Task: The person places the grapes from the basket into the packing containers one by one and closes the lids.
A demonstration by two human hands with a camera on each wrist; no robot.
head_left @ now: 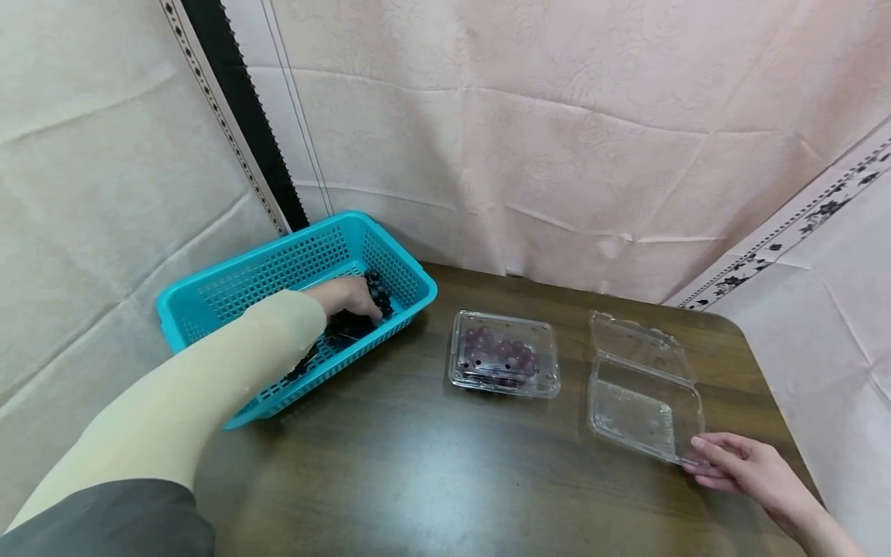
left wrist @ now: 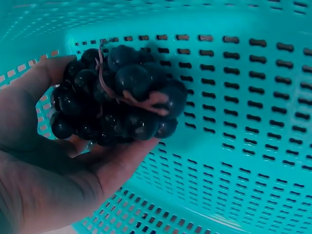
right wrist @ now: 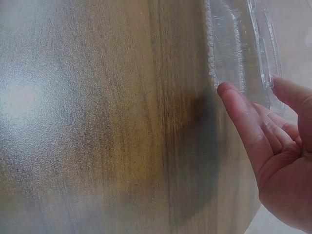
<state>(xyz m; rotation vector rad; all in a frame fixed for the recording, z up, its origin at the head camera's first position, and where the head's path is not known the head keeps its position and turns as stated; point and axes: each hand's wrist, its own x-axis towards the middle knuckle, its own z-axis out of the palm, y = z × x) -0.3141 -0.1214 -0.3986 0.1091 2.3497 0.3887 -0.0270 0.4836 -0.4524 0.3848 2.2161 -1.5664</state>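
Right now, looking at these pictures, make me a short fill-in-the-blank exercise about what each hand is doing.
1. The left hand grips a bunch of dark ____ inside the basket.
2. The basket's colour is ____.
3. The right hand touches the ____ clamshell box, which lies open.
4. The closed box of grapes stands on the ____ table.

Missing words: grapes; turquoise; empty; wooden

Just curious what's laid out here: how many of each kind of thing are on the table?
Teal basket: 1
Clear plastic boxes: 2, one closed box holding reddish grapes, one open box with nothing in it
Dark grape bunch: 1, gripped by the left hand inside the basket
Total: 4
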